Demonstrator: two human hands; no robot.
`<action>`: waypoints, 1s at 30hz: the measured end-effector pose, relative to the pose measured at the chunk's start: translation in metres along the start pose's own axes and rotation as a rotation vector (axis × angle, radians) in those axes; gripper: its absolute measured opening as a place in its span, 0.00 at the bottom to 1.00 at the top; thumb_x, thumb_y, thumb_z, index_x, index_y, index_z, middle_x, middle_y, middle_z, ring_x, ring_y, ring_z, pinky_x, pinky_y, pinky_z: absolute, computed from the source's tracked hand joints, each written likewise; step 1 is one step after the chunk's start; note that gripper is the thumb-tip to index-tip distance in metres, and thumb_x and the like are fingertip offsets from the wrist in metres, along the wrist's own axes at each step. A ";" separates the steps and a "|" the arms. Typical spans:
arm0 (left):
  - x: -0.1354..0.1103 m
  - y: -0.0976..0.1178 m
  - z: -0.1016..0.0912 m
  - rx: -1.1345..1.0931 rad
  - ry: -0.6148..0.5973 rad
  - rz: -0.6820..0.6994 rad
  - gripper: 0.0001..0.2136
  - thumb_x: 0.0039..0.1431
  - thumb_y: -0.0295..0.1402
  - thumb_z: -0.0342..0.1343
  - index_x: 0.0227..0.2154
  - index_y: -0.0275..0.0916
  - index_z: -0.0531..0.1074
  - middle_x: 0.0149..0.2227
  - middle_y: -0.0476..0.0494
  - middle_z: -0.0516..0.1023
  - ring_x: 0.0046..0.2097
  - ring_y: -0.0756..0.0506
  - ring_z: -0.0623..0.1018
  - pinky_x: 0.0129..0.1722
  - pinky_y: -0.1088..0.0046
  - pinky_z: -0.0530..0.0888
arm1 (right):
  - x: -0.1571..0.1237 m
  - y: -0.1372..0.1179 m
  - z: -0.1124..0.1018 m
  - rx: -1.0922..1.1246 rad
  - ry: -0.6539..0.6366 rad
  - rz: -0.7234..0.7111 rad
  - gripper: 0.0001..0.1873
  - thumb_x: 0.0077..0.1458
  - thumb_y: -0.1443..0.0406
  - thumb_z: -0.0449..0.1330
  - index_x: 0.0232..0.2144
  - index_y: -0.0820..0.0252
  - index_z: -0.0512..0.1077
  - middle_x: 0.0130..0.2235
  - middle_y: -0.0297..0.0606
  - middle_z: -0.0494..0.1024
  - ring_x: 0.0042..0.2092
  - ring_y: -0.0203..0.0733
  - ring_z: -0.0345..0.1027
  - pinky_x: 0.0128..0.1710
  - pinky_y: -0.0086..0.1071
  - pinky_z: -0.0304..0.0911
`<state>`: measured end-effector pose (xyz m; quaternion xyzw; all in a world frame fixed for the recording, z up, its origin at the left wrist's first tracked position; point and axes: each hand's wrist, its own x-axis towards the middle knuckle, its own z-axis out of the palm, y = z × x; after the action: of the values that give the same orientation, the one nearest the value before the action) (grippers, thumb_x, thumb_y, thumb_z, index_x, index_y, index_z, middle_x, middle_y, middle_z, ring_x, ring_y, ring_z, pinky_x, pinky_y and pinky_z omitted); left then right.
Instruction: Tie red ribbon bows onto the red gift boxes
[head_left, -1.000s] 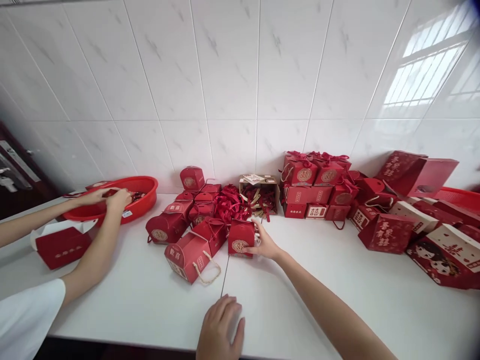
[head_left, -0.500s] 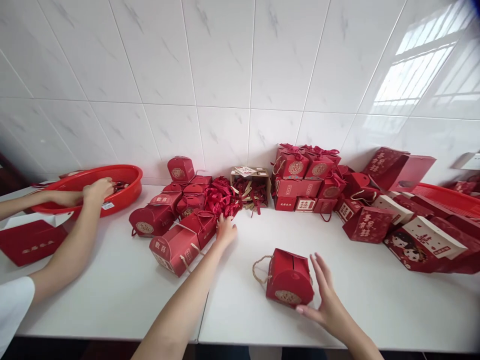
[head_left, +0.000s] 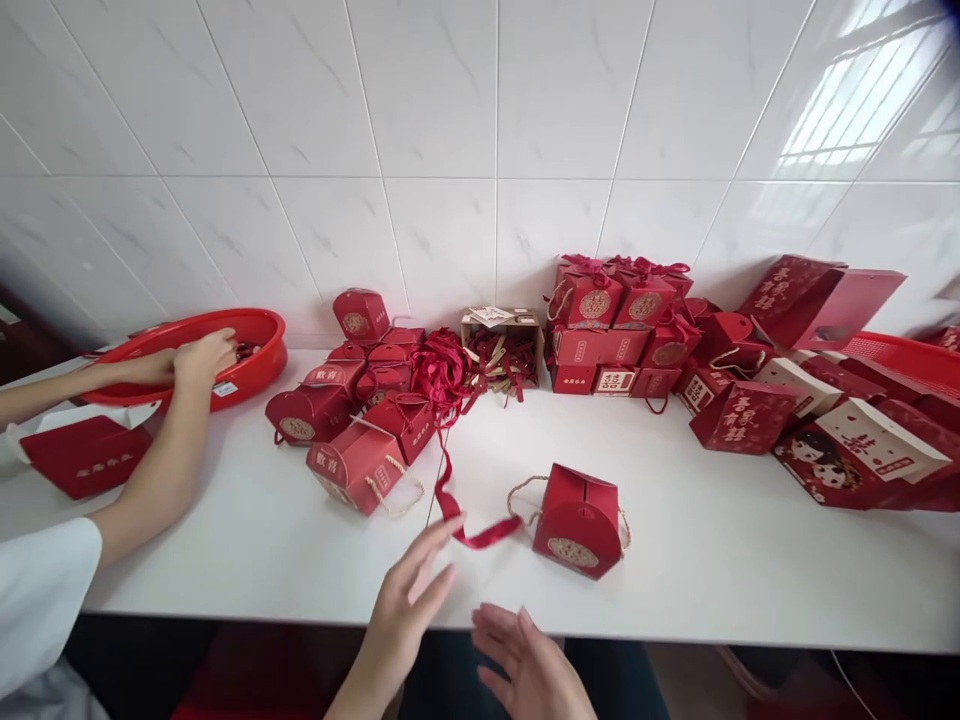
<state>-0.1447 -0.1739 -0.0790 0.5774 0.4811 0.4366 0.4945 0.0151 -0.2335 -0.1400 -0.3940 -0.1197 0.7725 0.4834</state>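
Observation:
A red gift box [head_left: 579, 518] with twisted rope handles stands on the white table in front of me. To its left a strip of red ribbon [head_left: 489, 537] trails from the tangled ribbon pile [head_left: 439, 370], its free end close to the box's left handle. My left hand [head_left: 405, 605] is at the table's front edge, thumb and fingers apart, with its fingertips beside or touching the ribbon. Lower and to the right, over the edge, my right hand [head_left: 529, 660] is slightly blurred, palm inward, fingers stretched out, holding nothing.
Closed red boxes [head_left: 356, 460] are grouped left of the ribbon pile. A small carton [head_left: 536, 350] of tags stands by the wall, beside stacked ribboned boxes [head_left: 600, 345]. More boxes [head_left: 746, 415] lie right. At left, another person's hands [head_left: 202, 355] reach into a red basin [head_left: 262, 365].
My left hand has come back from the ribbon pile, and a strip now lies drawn out across the table. My right hand has left the box and moved down and left.

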 end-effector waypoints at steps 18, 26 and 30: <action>-0.027 0.033 0.021 0.380 -0.404 -0.011 0.14 0.62 0.42 0.49 0.43 0.43 0.75 0.28 0.48 0.77 0.32 0.46 0.78 0.43 0.67 0.74 | -0.073 -0.078 -0.033 -0.019 0.315 -0.767 0.14 0.43 0.55 0.70 0.33 0.51 0.79 0.19 0.31 0.69 0.25 0.36 0.64 0.29 0.32 0.63; 0.086 0.023 0.067 0.904 -0.281 0.688 0.31 0.54 0.15 0.39 0.59 0.46 0.62 0.61 0.42 0.63 0.61 0.40 0.62 0.57 0.55 0.63 | -0.116 -0.113 -0.066 -0.499 0.643 -0.986 0.12 0.51 0.54 0.63 0.33 0.54 0.79 0.38 0.42 0.76 0.44 0.50 0.66 0.45 0.40 0.60; 0.082 0.012 0.074 0.946 -0.391 0.710 0.31 0.57 0.18 0.41 0.62 0.49 0.56 0.63 0.39 0.59 0.64 0.38 0.57 0.58 0.50 0.60 | -0.116 -0.116 -0.053 -0.376 0.340 -0.817 0.16 0.53 0.53 0.61 0.23 0.58 0.75 0.26 0.39 0.71 0.31 0.42 0.64 0.33 0.34 0.61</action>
<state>-0.0577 -0.1051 -0.0740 0.9279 0.3017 0.2001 0.0889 0.1550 -0.2831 -0.0521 -0.5159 -0.3217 0.4089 0.6806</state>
